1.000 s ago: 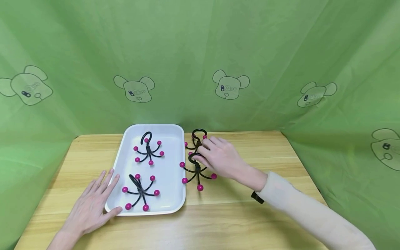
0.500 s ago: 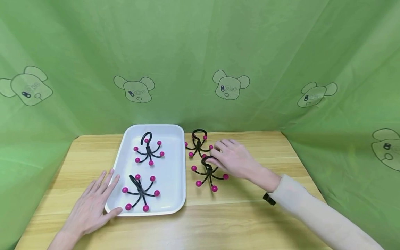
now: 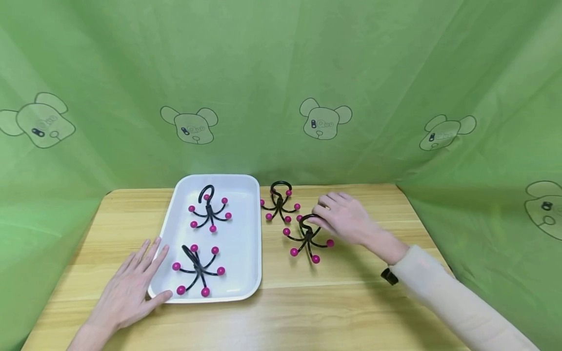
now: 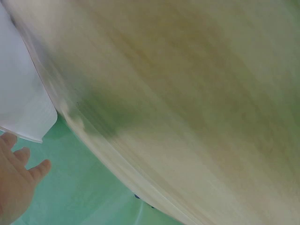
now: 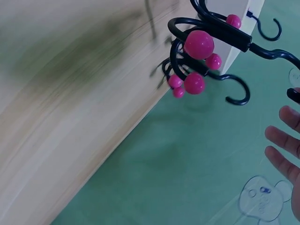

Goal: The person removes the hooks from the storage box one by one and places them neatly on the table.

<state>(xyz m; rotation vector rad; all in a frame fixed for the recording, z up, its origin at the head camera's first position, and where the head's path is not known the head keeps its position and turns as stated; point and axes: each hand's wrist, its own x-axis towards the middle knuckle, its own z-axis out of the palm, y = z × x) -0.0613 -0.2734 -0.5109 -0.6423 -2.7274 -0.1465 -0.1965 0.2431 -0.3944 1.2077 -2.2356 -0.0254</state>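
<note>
My right hand (image 3: 344, 218) pinches the curved top of a black multi-arm hanger hook (image 3: 309, 235) with pink ball tips, right of the tray. In the right wrist view that hanger hook (image 5: 229, 35) is large and near, its curved end at my fingertips. Behind it, a similar hanger hook (image 3: 280, 202) stands on the table beside the tray. My left hand (image 3: 127, 287) lies with straight fingers on the left rim of the white tray (image 3: 239, 243). Inside the tray are two more such hooks, a rear one (image 3: 209, 210) and a front one (image 3: 198, 268).
The wooden table (image 3: 333, 312) reaches back to a green curtain (image 3: 263, 73) printed with bear outlines. More curtain hangs along both sides. A black band (image 3: 389, 276) shows at my right wrist, below the pale sleeve.
My right hand has moved to the right with the hanger hook, away from the tray and the rear hook. My left hand and the tray have stayed in place.
</note>
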